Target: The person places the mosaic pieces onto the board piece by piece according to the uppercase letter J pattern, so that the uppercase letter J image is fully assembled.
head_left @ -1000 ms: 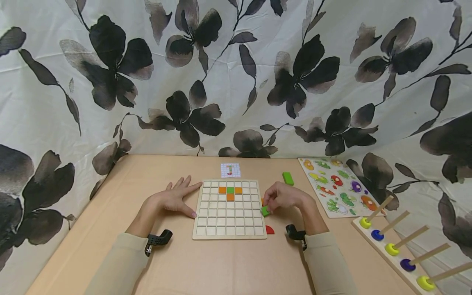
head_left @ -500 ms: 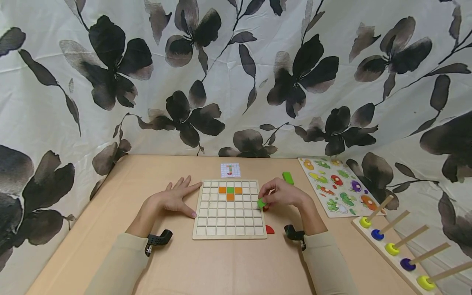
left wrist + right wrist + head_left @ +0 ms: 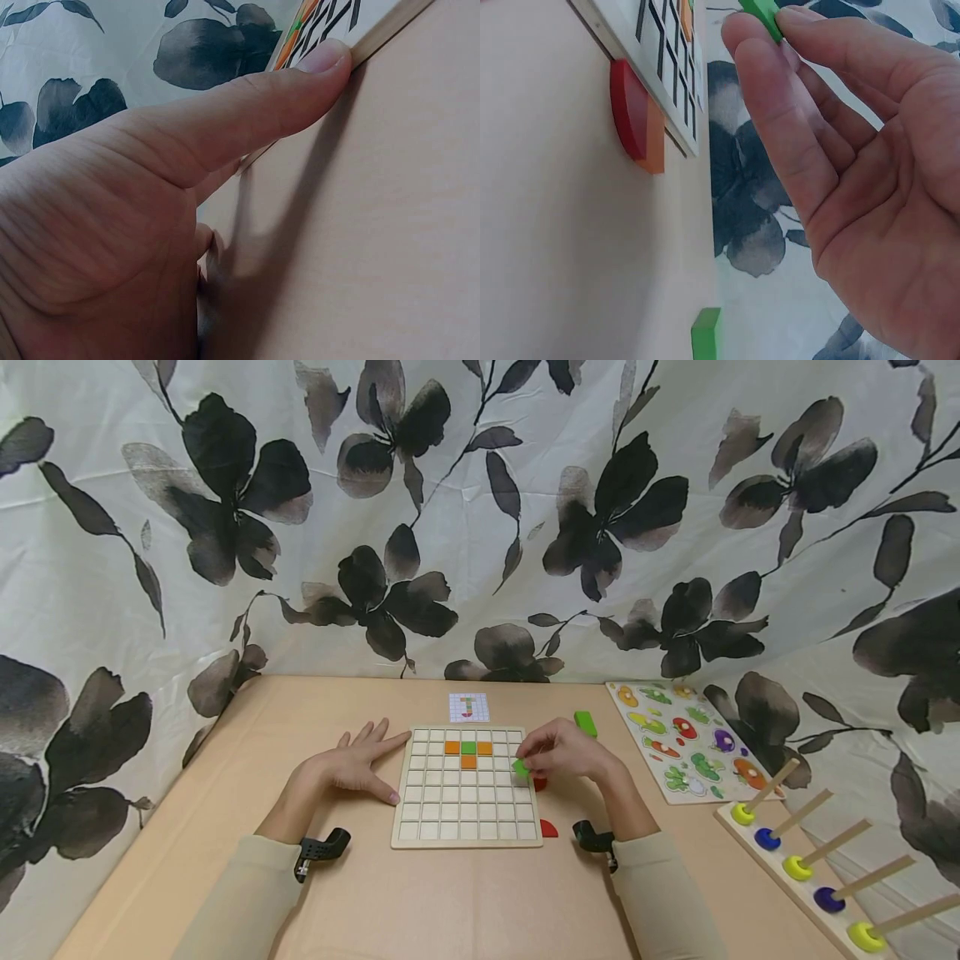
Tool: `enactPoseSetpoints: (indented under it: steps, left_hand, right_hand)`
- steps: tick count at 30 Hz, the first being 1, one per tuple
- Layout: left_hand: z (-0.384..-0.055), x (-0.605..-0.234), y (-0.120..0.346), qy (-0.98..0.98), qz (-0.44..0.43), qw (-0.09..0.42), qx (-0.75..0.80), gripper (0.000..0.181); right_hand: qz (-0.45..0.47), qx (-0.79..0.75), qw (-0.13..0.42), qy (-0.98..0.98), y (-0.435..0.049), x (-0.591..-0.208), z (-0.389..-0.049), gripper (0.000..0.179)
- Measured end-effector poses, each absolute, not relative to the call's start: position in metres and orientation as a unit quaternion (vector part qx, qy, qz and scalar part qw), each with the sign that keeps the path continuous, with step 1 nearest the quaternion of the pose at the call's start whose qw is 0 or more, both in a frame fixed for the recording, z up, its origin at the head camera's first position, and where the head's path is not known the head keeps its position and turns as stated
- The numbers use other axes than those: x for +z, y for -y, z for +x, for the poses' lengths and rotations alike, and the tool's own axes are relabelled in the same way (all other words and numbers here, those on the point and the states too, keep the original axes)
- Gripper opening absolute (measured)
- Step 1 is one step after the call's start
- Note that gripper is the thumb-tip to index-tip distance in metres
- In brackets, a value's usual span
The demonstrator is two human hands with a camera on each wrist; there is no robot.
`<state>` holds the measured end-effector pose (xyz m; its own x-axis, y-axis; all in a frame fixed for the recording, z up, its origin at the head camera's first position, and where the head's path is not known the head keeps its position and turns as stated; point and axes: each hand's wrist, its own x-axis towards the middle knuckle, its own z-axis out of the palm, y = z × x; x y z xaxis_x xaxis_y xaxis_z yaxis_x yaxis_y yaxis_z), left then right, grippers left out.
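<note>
A pale wooden grid board (image 3: 450, 837) lies flat on the table. Near its far edge sit orange tiles (image 3: 452, 747) and one green tile (image 3: 468, 747), in a small T shape. My left hand (image 3: 351, 767) lies spread at the board's left side, its thumb and forefinger touching the edge. Between thumb and fingertips, my right hand (image 3: 572, 752) pinches a small green block (image 3: 762, 13), held tilted over the right part of the board. Beside the board's right edge are a red piece (image 3: 628, 112) and an orange block (image 3: 655, 141); a red rounded piece (image 3: 549, 828) lies nearer me.
A small card (image 3: 468, 707) with a coloured pattern lies beyond the board. A longer green block (image 3: 586, 723) is behind my right hand. Farther right are a vegetable picture board (image 3: 686, 743) and a peg rack (image 3: 780, 868) with yellow and blue rings. A floral cloth (image 3: 480, 527) hangs behind.
My right hand has lifted the green block from beside the board and carried it left, over the board's right columns. A red piece beneath has come into sight. My left hand stays put.
</note>
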<state>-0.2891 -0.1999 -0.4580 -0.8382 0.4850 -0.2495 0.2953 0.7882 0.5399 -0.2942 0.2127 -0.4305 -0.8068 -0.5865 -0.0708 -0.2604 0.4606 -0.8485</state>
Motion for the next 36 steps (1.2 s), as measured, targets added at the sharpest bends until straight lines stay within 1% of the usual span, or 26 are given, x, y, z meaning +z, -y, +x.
enactPoseSetpoints:
  steps: [6,12,18,24,32,36]
  left_hand:
    - [-0.289,-0.458,0.200,-0.926,0.211,0.190,0.249,0.118]
    - [-0.290,-0.459,0.199,-0.926,0.211,0.190,0.248,0.118]
    - [-0.290,-0.459,0.199,-0.927,0.210,0.190,0.245,0.118]
    - [-0.289,-0.459,0.200,-0.927,0.212,0.189,0.244,0.118]
    - [-0.290,-0.459,0.200,-0.927,0.212,0.191,0.245,0.118]
    - [-0.289,-0.459,0.200,-0.926,0.213,0.191,0.246,0.118]
  right_hand:
    - [-0.253,-0.446,0.163,-0.843,-0.205,-0.431,-0.293,0.019]
    - [-0.244,-0.451,0.164,-0.842,-0.201,-0.432,-0.291,0.024]
    - [-0.252,-0.438,0.147,-0.851,-0.197,-0.431,-0.290,0.024]
    - [-0.259,-0.419,0.135,-0.860,-0.186,-0.427,-0.288,0.029]
    - [-0.276,-0.409,0.105,-0.864,-0.170,-0.426,-0.285,0.026]
    - [-0.286,-0.406,0.110,-0.861,-0.164,-0.430,-0.285,0.022]
